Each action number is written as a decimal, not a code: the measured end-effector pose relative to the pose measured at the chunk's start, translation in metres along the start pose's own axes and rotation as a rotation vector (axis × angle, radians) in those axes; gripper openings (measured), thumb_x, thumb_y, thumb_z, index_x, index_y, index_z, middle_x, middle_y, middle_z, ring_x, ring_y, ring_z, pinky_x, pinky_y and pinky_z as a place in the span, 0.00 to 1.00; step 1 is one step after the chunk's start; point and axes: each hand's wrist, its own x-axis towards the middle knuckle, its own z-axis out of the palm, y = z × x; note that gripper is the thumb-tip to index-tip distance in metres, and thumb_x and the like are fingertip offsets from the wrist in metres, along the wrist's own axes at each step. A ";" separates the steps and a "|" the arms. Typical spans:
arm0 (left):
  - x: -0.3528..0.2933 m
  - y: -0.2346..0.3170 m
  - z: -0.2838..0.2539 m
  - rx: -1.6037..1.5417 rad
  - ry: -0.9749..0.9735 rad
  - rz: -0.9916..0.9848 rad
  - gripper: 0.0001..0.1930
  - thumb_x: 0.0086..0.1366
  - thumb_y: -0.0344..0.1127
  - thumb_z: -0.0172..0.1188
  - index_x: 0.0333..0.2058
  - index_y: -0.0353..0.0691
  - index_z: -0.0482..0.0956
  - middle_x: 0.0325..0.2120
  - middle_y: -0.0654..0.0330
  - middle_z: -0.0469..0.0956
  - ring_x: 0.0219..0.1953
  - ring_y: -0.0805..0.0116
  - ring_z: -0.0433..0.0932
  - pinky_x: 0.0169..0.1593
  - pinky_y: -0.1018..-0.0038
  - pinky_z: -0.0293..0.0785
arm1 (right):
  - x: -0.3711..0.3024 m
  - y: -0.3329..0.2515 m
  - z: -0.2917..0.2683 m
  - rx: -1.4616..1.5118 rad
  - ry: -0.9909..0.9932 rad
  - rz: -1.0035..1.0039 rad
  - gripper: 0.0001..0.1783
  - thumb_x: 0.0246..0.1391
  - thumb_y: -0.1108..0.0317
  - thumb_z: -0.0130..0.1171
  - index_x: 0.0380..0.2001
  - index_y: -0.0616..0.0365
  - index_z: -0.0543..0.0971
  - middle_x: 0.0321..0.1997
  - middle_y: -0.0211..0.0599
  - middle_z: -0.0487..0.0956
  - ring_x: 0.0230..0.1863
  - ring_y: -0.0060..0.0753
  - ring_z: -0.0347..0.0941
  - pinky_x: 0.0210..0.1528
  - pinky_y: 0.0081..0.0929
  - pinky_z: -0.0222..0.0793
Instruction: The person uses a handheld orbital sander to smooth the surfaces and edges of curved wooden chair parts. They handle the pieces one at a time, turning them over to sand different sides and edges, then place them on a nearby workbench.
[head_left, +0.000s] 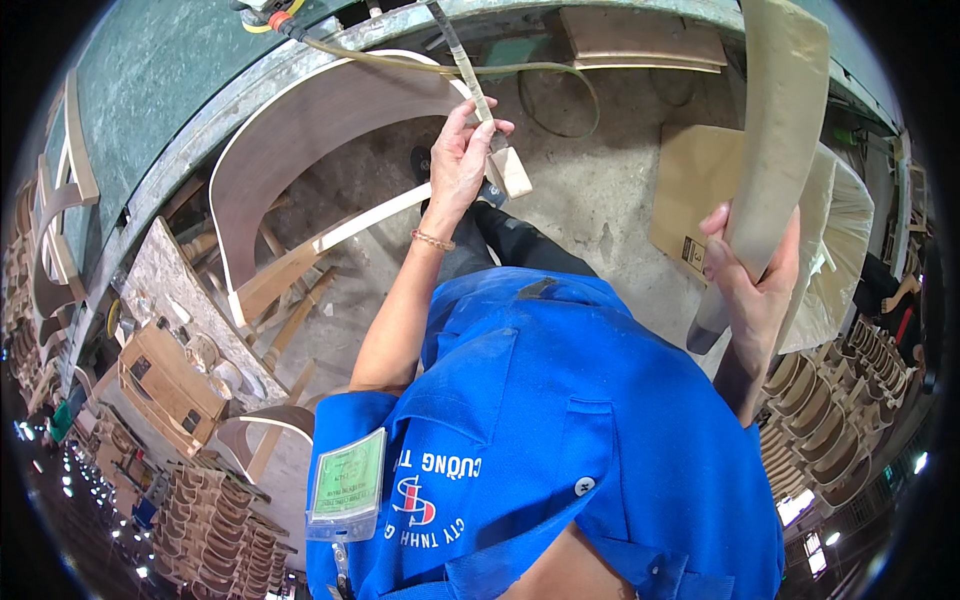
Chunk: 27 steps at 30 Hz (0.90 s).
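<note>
My left hand (462, 160), at the upper middle, is closed with its fingertips around a long narrow strip (462, 55) with a worn, speckled surface. A pale wooden block (512, 172) sits at the strip's lower end, just below my fingers; how the two join is hidden. On the right, my right hand (755, 270) wraps around a long, gently curved tan wooden piece (785, 120), which stands tilted with its dark lower end near my sleeve. Left of my left hand is a curved wooden frame (265, 165) with a straight pale rail (370, 218).
A green-topped worktable (170, 110) runs along the far side, with a sander (265, 12) and its hose on it. A cardboard sheet (695, 190) and a plastic-wrapped bundle (835, 250) stand at right. Stacked curved wooden parts (220, 530) lie at lower left.
</note>
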 end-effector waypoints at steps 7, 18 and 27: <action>0.001 -0.004 -0.003 0.087 -0.004 -0.016 0.17 0.71 0.37 0.54 0.55 0.41 0.68 0.37 0.57 0.82 0.36 0.77 0.79 0.43 0.78 0.75 | 0.009 0.005 0.003 -0.055 -0.087 -0.035 0.35 0.50 0.82 0.57 0.62 0.63 0.58 0.38 0.32 0.76 0.35 0.13 0.71 0.34 0.11 0.66; 0.003 -0.003 -0.005 0.059 -0.019 -0.031 0.16 0.71 0.35 0.54 0.55 0.40 0.69 0.37 0.59 0.82 0.35 0.79 0.78 0.42 0.79 0.73 | 0.031 -0.004 0.018 -0.182 -0.118 0.021 0.38 0.49 0.80 0.60 0.64 0.62 0.60 0.52 0.41 0.74 0.44 0.25 0.74 0.47 0.24 0.71; 0.000 0.007 0.001 0.214 -0.019 -0.039 0.14 0.72 0.32 0.50 0.54 0.38 0.70 0.36 0.60 0.82 0.33 0.81 0.75 0.39 0.82 0.71 | 0.108 -0.018 0.036 -0.563 -0.424 -0.364 0.36 0.53 0.65 0.62 0.66 0.56 0.65 0.67 0.38 0.68 0.66 0.36 0.64 0.67 0.33 0.58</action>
